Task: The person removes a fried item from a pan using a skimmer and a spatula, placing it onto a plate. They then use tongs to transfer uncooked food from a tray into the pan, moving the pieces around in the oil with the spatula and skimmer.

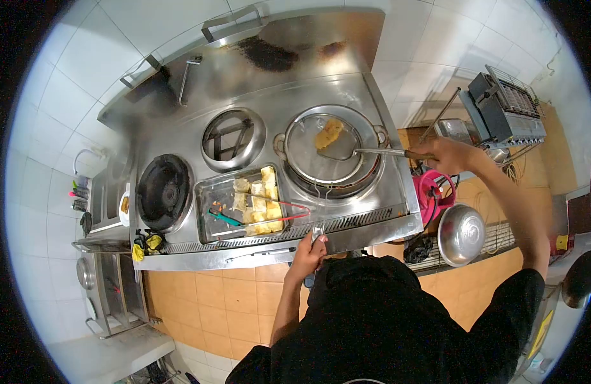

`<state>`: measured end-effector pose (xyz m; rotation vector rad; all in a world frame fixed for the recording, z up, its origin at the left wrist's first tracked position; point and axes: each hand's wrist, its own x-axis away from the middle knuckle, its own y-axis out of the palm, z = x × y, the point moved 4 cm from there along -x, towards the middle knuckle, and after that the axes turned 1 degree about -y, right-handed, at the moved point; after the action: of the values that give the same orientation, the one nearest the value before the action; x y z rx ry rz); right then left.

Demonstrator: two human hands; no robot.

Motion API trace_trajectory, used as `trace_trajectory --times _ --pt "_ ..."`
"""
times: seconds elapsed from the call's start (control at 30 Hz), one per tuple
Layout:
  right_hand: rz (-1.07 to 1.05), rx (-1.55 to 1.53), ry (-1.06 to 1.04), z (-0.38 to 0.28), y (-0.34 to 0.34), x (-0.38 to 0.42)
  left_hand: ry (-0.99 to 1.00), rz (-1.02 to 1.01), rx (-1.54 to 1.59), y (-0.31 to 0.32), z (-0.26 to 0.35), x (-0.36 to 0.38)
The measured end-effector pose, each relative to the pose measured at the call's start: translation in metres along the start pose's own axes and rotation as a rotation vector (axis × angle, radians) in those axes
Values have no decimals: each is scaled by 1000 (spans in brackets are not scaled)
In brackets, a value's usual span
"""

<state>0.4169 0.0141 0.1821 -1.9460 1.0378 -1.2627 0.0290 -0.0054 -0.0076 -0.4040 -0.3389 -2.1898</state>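
Observation:
My left hand (307,255) is closed round the handle of a round strainer (300,168), which sits over a wide pot with two loop handles (279,146) at the right of the stove. In my right hand (446,155) is the wooden end of a long metal spatula (382,152). Its head reaches into the strainer, where a flat golden piece of food (329,133) lies; the head's exact shape is hard to make out. Left of the pot, a metal tray (206,230) holds pale yellow blocks of food (258,200), with red-armed tongs (294,219) lying across it.
An uncovered burner ring (233,139) is behind the tray, and a black wok (163,192) sits at the left. A black-and-yellow cloth (148,243) lies at the front left corner. Right of the stove are a pink bucket (428,192) and a metal bowl (462,235).

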Motion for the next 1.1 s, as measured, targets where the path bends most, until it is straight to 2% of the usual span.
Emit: trace_trajectory --times 0.07,0.27,0.37,0.5,0.7,0.87,0.97,1.1 --pt "109 112 -49 -2 2 4 111 23 -69 -5 0 -4" --pt "245 200 62 -26 3 20 119 11 -60 -6 9 -6" --pt "337 204 -28 -29 5 29 81 0 -57 -2 12 -8" --pt "290 254 37 -16 8 37 14 -7 -11 0 8 -12" --pt "354 317 57 -3 19 38 -68 16 -4 -1 13 -10" --pt "431 527 243 -3 41 27 -77 -36 28 4 22 -7" --pt "474 620 245 -4 65 24 -73 -57 54 7 36 -3" --pt "485 558 198 -11 89 27 -113 -43 131 5 29 -10"
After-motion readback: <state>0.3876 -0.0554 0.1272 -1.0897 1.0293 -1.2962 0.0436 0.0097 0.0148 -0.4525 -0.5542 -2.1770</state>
